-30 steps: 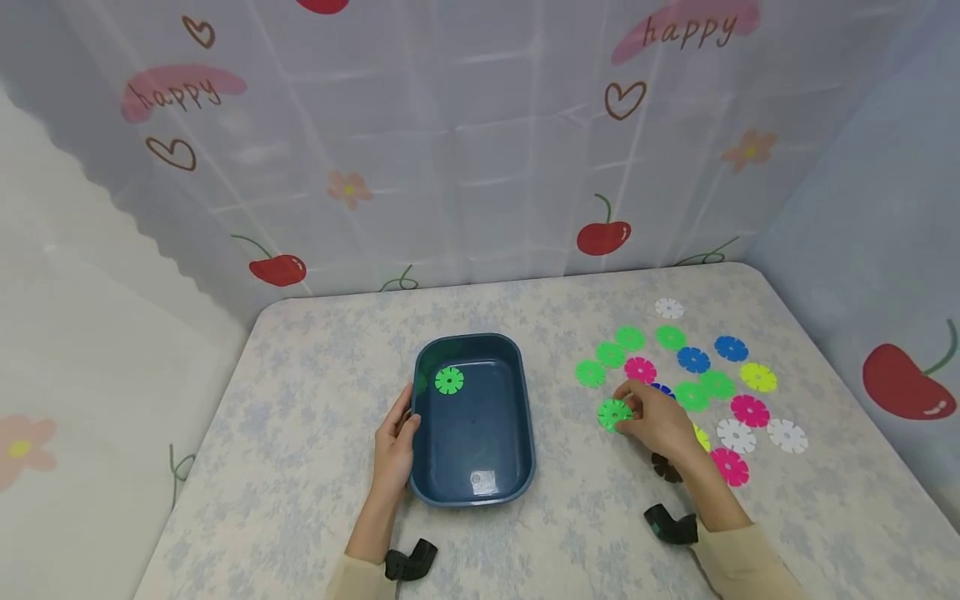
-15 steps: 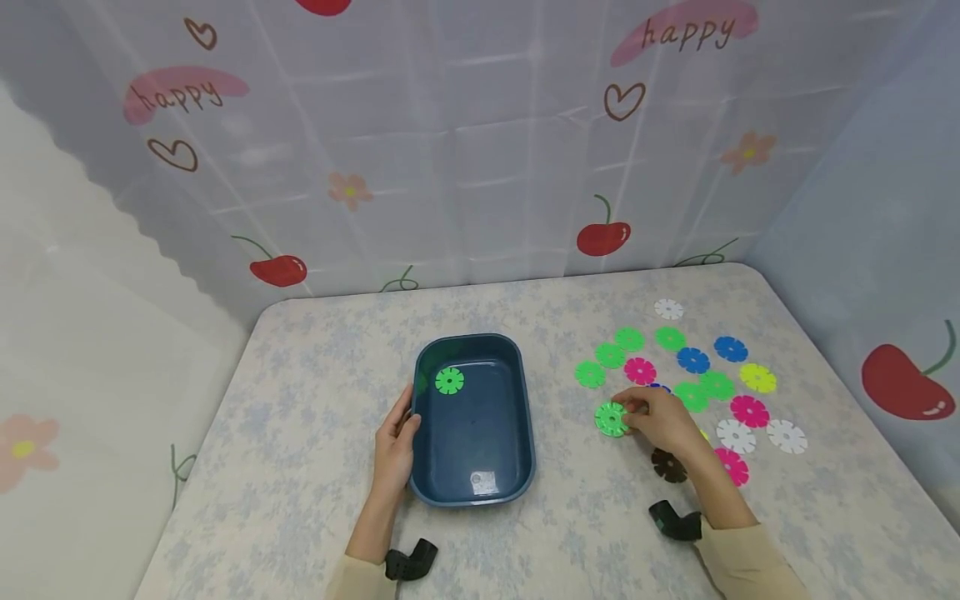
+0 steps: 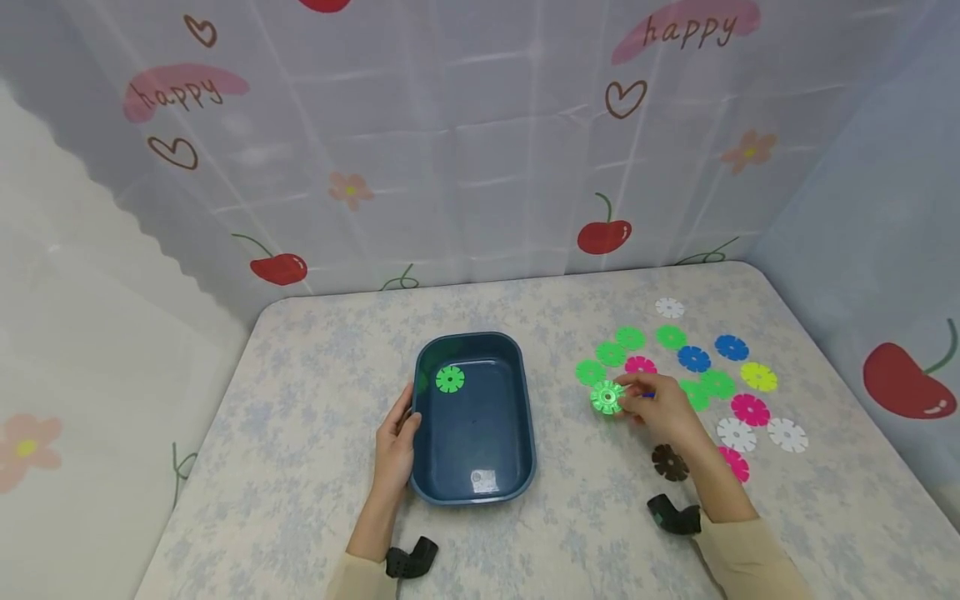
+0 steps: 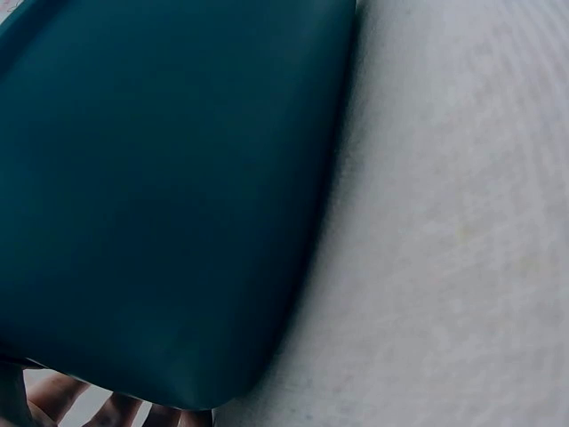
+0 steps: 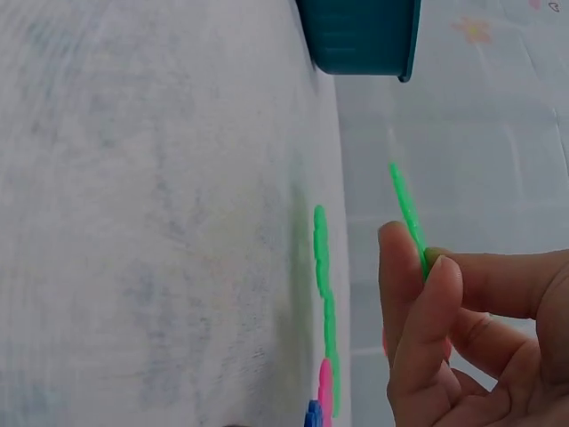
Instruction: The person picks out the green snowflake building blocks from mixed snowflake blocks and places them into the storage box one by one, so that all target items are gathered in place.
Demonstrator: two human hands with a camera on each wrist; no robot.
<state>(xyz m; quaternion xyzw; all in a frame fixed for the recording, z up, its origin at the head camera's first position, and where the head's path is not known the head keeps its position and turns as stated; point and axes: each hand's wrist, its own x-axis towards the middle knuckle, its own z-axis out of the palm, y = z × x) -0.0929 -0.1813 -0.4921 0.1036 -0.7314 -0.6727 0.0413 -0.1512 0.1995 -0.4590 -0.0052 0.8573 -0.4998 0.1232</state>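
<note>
My right hand pinches a green notched plastic disc by its edge. In the right wrist view that disc is held edge-on above the table, between thumb and fingers. Around and beneath this hand lie loose discs of the same kind, such as a pink one, a brown one and a mostly hidden blue one. My left hand grips the left wall of a dark blue rectangular basin, thumb at the rim. Inside the basin, near its far left corner, lies one green disc.
More discs are spread over the table's right side, including a yellow one, a blue one and a white one. A printed curtain hangs behind the table. Black wrist mounts sit on both forearms.
My right hand has shifted slightly left and away from me with the green disc, now nearer the other green ones. The brown disc is more exposed. My left hand and the basin stay put.
</note>
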